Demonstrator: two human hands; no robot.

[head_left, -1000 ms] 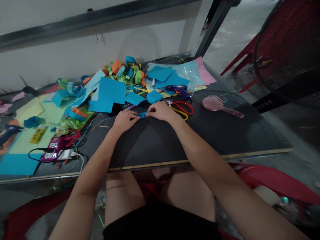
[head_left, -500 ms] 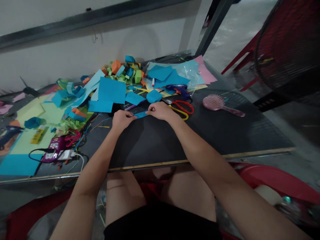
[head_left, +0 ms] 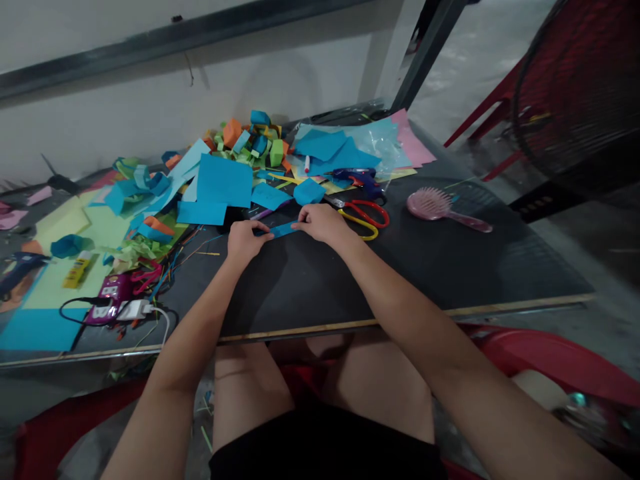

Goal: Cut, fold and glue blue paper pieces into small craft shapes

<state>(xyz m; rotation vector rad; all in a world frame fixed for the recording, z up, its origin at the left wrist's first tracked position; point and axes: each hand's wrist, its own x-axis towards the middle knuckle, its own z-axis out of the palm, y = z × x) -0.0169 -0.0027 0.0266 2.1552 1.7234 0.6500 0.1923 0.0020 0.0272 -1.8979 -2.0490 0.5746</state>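
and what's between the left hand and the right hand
In the head view, a narrow blue paper strip spans the gap between the left hand and the right hand.

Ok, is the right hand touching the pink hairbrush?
No, the right hand holds one end of the blue strip, and the pink hairbrush lies apart from it on the dark table.

Blue paper strip [head_left: 284,230]: one narrow piece, evenly coloured along its exposed middle, with both ends held and covered by fingers. It is extended straight and sits slightly aslant, its right end farther from the near edge of the dark tabletop [head_left: 300,287] than its left. Whether the underside touches that surface cannot be determined.
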